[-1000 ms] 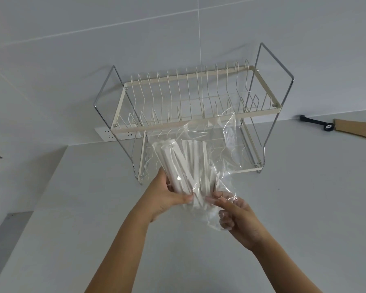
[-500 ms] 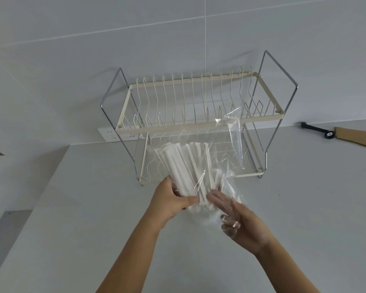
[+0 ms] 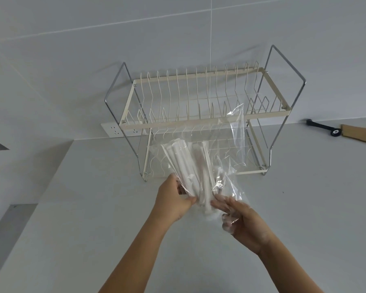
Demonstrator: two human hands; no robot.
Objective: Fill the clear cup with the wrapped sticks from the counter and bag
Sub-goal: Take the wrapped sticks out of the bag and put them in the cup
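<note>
Above the grey bench, the left hand is closed around the lower end of a bundle of white wrapped sticks that fan toward twelve o'clock inside a clear plastic bag. At four o'clock of the bundle, the right hand pinches the crumpled bag film with loosely curled fingers. A two-tier wire dish rack stands behind at twelve o'clock, with a black-handled tool at two o'clock.

A two-tier wire dish rack stands before a wall socket.
</note>
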